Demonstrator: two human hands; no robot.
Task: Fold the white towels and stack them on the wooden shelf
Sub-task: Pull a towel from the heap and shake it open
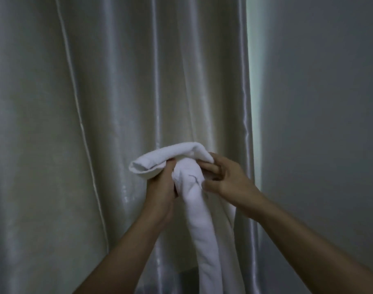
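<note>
Both hands (194, 183) grip white towel (194, 200), rest hanging below

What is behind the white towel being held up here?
Behind the white towel hangs a shiny pale curtain, with a bare wall to its right. The towel and both hands cover the curtain directly behind them.
</note>
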